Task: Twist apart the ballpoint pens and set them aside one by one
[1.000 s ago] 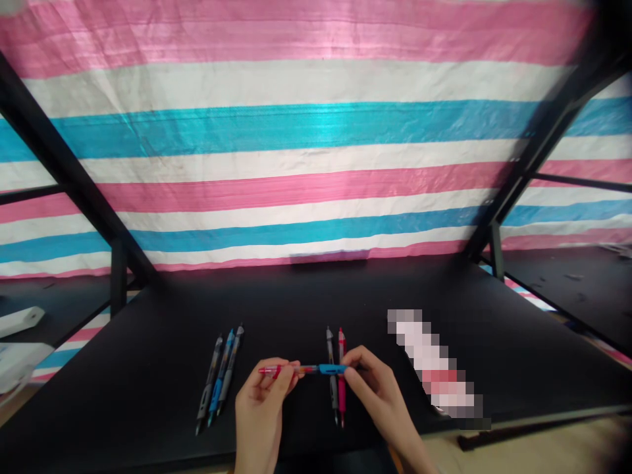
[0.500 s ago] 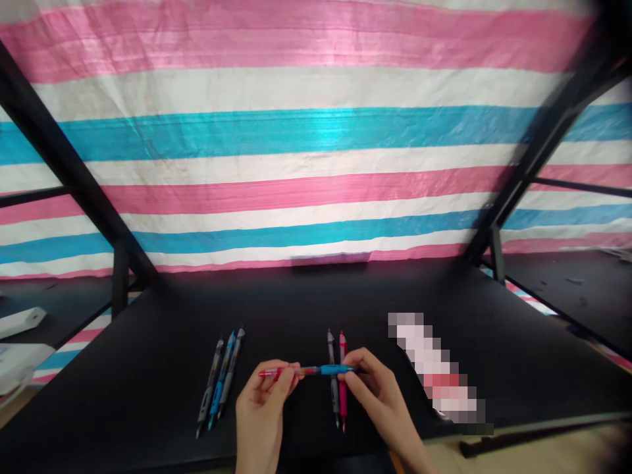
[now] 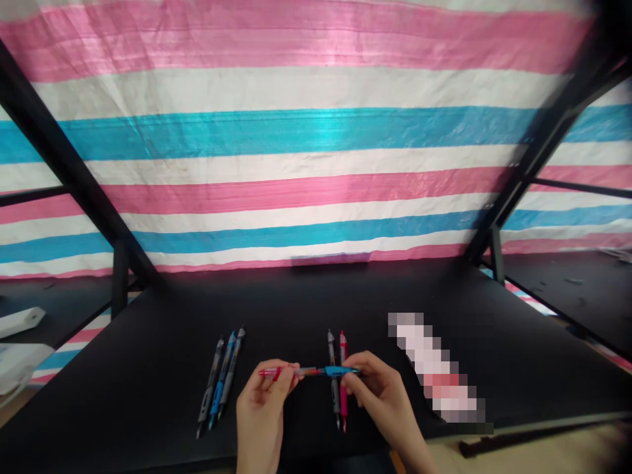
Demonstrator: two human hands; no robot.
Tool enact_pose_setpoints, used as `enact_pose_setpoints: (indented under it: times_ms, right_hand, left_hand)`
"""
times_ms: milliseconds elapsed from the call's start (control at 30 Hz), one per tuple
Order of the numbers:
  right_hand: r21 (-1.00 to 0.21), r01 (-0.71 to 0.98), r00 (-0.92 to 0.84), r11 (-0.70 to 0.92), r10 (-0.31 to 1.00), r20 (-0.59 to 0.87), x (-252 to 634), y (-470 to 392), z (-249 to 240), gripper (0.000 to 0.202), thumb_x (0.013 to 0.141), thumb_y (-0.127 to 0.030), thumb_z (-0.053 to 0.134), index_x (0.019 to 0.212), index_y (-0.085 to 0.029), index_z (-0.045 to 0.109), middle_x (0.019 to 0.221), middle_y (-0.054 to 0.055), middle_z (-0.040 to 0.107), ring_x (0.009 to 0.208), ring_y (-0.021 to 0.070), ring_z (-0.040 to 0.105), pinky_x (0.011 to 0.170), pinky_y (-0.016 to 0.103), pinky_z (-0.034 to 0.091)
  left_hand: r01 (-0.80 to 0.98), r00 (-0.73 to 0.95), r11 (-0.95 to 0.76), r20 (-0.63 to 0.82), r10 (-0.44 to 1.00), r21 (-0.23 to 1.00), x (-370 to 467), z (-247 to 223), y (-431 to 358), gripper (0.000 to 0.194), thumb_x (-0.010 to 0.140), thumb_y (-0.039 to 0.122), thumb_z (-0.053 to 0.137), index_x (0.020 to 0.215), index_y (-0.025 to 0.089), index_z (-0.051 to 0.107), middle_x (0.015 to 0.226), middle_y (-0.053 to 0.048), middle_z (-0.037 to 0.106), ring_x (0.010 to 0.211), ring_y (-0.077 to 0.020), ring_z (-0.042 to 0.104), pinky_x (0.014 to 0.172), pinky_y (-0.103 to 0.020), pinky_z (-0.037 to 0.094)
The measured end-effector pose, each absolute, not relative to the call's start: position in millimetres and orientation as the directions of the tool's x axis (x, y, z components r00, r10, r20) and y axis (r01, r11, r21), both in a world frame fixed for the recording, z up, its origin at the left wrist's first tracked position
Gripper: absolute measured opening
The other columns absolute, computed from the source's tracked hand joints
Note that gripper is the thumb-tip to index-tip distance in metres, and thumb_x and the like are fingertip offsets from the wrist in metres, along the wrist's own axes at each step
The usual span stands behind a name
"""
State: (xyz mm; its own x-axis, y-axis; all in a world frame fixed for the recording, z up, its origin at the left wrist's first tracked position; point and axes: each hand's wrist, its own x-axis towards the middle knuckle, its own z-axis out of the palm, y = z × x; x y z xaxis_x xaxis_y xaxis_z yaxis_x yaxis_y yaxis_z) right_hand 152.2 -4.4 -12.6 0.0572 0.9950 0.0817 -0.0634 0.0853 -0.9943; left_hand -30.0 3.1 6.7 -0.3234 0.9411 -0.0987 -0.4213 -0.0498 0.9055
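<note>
My left hand (image 3: pixel 264 401) is closed on the clear red barrel of a pen (image 3: pixel 306 372), held level above the table. My right hand (image 3: pixel 378 385) pinches the pen's blue grip section (image 3: pixel 337 371) at the other end. A thin, lighter stretch shows between barrel and grip. Behind and below the grip lie a grey pen (image 3: pixel 334 395) and a pink-red pen (image 3: pixel 343 401), side by side on the table and partly covered. To the left of my left hand lie a grey pen (image 3: pixel 210 388), a blue pen (image 3: pixel 222 382) and another grey pen (image 3: pixel 232 368).
The black table (image 3: pixel 296 303) stretches back to a striped plastic sheet (image 3: pixel 316 131). A pixelated pinkish-white item (image 3: pixel 434 368) lies right of my right hand. Slanted black frame bars (image 3: pixel 74 171) rise on both sides. White objects (image 3: pixel 22 365) rest at the far left.
My right hand has shifted slightly to the right with the blue grip, which now sits a little farther from the red barrel. My left hand has barely moved.
</note>
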Motion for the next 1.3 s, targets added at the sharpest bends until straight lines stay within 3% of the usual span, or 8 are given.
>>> enact_pose_setpoints:
  times_ms: [233,433,700,1100,1300]
  right_hand:
    - [-0.964,-0.235,0.187,0.122,0.979,0.079,164.7,-4.0,-21.6,0.021,0.082,-0.038,0.074,0.082,-0.019,0.064,0.062,-0.002,0.058,0.051,0.0102,0.043,0.047,0.023,0.033]
    - [-0.941,-0.308,0.258,0.137,0.965,0.056,168.9,-4.0,-27.4,0.012,0.079,-0.027,0.073,0.081,-0.021,0.063,0.062,-0.004,0.049,0.056,0.0122,0.042,0.051,0.024,0.032]
    - [-0.931,-0.326,0.243,0.165,0.966,0.086,168.9,-3.4,-29.1,0.012,0.079,-0.027,0.074,0.083,-0.021,0.064,0.064,-0.004,0.051,0.056,0.0114,0.043,0.05,0.024,0.032]
    - [-0.956,-0.245,0.162,0.162,0.979,0.125,166.9,-6.9,-23.1,0.016,0.087,-0.033,0.071,0.085,-0.02,0.062,0.062,-0.004,0.057,0.052,0.0101,0.046,0.051,0.022,0.036]
    - [-0.973,-0.045,0.081,0.227,0.972,0.223,157.0,-10.9,-12.6,0.012,0.089,-0.03,0.07,0.085,-0.02,0.064,0.075,0.0,0.061,0.059,0.0114,0.054,0.053,0.022,0.042]
  left_hand:
    - [-0.439,-0.426,-0.162,-0.046,0.904,0.884,-30.1,2.0,4.8,0.032,0.06,0.044,0.09,0.07,0.019,0.074,0.076,-0.001,0.069,0.072,-0.015,0.067,0.07,-0.024,0.059]
    - [-0.465,-0.424,-0.177,-0.042,0.905,0.867,-31.5,-0.4,5.8,0.029,0.059,0.041,0.092,0.068,0.02,0.074,0.073,0.001,0.066,0.067,-0.012,0.063,0.066,-0.021,0.057]
    - [-0.476,-0.394,-0.164,-0.042,0.918,0.864,-32.7,-2.8,5.5,0.026,0.061,0.038,0.091,0.068,0.02,0.074,0.076,0.001,0.066,0.066,-0.0125,0.064,0.066,-0.023,0.058]
    - [-0.471,-0.365,-0.143,-0.045,0.93,0.871,-32.7,-2.4,4.7,0.026,0.061,0.038,0.091,0.067,0.019,0.073,0.074,0.001,0.066,0.065,-0.0121,0.064,0.065,-0.021,0.057]
    - [-0.435,-0.342,-0.118,-0.043,0.939,0.893,-33.6,-4.2,4.1,0.028,0.061,0.039,0.091,0.072,0.02,0.074,0.069,0.002,0.066,0.063,-0.0123,0.063,0.064,-0.021,0.055]
